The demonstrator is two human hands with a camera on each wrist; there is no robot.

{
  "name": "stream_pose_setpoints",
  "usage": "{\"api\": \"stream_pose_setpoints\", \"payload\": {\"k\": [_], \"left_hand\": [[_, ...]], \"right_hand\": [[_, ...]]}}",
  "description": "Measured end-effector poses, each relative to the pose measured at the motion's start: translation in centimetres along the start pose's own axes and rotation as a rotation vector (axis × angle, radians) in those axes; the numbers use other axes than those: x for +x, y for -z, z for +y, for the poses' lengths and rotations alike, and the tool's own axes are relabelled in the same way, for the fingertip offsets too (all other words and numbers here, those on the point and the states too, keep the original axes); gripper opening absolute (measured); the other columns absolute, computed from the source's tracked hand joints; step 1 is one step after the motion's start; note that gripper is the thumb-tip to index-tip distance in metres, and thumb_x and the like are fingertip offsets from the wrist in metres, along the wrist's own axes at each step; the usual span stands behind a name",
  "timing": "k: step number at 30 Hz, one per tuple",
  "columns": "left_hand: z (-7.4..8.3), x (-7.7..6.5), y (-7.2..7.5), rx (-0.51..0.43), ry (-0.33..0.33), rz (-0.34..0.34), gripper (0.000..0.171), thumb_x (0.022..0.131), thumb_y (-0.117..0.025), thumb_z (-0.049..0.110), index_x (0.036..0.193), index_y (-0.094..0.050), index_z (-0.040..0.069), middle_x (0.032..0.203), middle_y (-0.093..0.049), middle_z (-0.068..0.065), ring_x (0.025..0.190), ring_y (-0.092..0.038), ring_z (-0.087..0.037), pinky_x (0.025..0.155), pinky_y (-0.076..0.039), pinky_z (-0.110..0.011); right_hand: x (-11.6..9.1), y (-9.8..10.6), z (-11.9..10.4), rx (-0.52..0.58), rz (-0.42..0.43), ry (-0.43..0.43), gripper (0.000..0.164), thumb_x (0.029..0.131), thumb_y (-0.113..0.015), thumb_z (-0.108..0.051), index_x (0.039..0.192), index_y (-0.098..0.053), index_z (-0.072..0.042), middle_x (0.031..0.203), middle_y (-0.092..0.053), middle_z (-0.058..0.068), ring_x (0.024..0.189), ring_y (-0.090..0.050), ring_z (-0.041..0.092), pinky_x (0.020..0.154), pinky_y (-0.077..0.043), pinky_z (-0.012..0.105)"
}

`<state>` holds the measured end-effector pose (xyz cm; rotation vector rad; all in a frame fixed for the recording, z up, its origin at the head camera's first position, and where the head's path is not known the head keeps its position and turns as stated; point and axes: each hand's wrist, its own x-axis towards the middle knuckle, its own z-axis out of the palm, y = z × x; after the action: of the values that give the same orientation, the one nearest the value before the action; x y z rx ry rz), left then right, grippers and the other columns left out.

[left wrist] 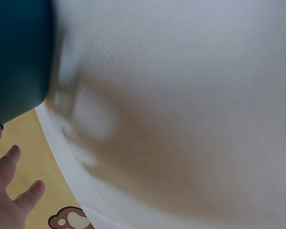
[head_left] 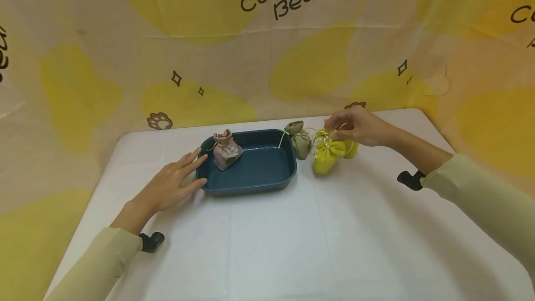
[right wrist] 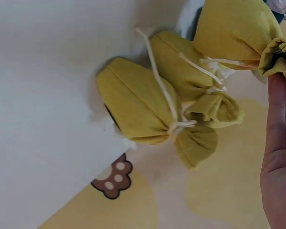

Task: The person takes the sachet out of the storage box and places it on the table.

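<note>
My right hand (head_left: 362, 127) pinches a yellow drawstring pouch (head_left: 327, 158) by its gathered neck, to the right of a dark blue tray (head_left: 251, 187). In the right wrist view the held pouch (right wrist: 236, 31) is at the upper right, with the fingers at its ruffled mouth. Two more yellow pouches, one nearer (right wrist: 133, 105) and one behind (right wrist: 174, 62), stand beside it. My left hand (head_left: 171, 182) touches the tray's left rim with its fingers spread and fairly straight. Inside the tray, at its left end, leans a pink pouch (head_left: 227, 153) with a white flower.
An olive-green pouch (head_left: 300, 142) stands against the tray's right end, between it and the yellow ones. A white cloth (head_left: 267, 245) covers the table. Behind its far edge hangs a yellow patterned curtain (head_left: 234, 82).
</note>
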<state>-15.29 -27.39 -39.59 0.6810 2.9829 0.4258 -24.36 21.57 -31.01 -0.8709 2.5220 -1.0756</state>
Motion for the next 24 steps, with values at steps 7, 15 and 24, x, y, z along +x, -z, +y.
{"api": "stream_pose_setpoints", "payload": {"k": [7, 15, 24], "left_hand": [[0.0, 0.0, -0.1, -0.001, -0.021, 0.025, 0.069, 0.100, -0.052, 0.049, 0.156, -0.035, 0.012, 0.163, -0.025, -0.013, 0.144, -0.031, -0.043, 0.108, -0.032, -0.063], [-0.1, 0.1, -0.2, 0.001, -0.028, 0.039, 0.069, 0.100, -0.053, 0.050, 0.155, -0.037, 0.012, 0.162, -0.026, -0.014, 0.143, -0.032, -0.044, 0.107, -0.033, -0.064], [-0.2, 0.1, -0.3, 0.003, -0.024, 0.036, 0.069, 0.100, -0.052, 0.050, 0.156, -0.035, 0.013, 0.163, -0.024, -0.012, 0.144, -0.032, -0.042, 0.108, -0.032, -0.062]], "right_hand": [[-0.5, -0.5, 1.6, 0.028, -0.025, -0.035, 0.029, 0.089, -0.070, 0.006, 0.118, -0.066, 0.009, 0.113, -0.069, 0.021, 0.100, -0.068, 0.030, 0.084, -0.056, 0.026], [-0.9, -1.0, 3.0, 0.023, -0.043, -0.070, 0.033, 0.090, -0.068, 0.007, 0.122, -0.064, 0.010, 0.118, -0.067, 0.022, 0.103, -0.068, 0.031, 0.086, -0.056, 0.027], [-0.3, -0.7, 2.2, 0.016, -0.037, -0.031, 0.031, 0.089, -0.072, -0.001, 0.118, -0.065, 0.008, 0.108, -0.069, 0.018, 0.098, -0.069, 0.028, 0.083, -0.057, 0.028]]}}
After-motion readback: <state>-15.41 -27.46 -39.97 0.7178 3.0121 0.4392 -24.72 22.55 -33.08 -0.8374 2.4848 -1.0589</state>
